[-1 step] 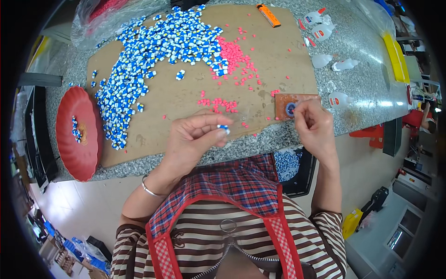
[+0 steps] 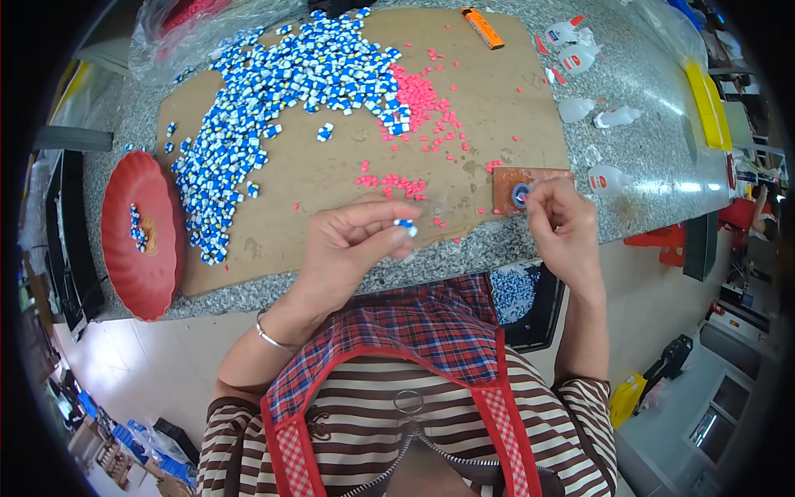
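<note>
Centrally, left hand (image 2: 352,244) pinches a blue-white bead (image 2: 405,225): light, hard, likely slippery. Right hand (image 2: 561,224) fingertips pressed together over brown pad (image 2: 530,184).

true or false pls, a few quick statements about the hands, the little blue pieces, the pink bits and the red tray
1. The left hand pinches a small blue and white piece. True.
2. The red tray is heaped full of pink bits. False: it holds only a few blue pieces and something orange.
3. The right hand is at a small brown plate with a round blue thing on it. True.
4. The pink bits lie left of the blue pile. False: they lie to its right.
5. The cardboard sheet lies on a speckled stone table. True.
</note>
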Available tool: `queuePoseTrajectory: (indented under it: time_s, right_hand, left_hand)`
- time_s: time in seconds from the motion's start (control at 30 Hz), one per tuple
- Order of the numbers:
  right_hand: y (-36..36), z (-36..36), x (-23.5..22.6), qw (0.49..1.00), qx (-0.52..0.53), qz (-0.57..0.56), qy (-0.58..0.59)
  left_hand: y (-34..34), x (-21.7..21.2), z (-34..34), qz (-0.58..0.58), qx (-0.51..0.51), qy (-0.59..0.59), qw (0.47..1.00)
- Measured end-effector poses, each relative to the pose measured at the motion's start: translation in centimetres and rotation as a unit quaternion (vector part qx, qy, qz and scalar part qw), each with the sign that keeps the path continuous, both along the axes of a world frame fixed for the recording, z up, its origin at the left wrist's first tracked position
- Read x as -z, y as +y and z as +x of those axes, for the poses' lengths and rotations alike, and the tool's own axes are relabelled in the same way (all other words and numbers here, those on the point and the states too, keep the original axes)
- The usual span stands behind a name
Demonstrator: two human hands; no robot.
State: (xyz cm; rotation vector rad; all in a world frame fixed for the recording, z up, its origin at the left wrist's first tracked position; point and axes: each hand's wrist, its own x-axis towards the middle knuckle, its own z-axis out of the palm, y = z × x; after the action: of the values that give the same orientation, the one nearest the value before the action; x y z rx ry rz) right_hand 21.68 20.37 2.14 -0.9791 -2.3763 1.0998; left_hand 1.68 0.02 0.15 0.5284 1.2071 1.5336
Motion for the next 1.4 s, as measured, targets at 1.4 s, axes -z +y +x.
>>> queuePoseTrajectory:
  time_s: [1.4]
  right_hand:
    - [-3.9, -12.6, 2.6, 0.967, -0.245, 0.038, 0.066]
  left_hand:
    - [-13.6, -5.4, -9.5, -0.104, -0.352, 0.563, 0.74]
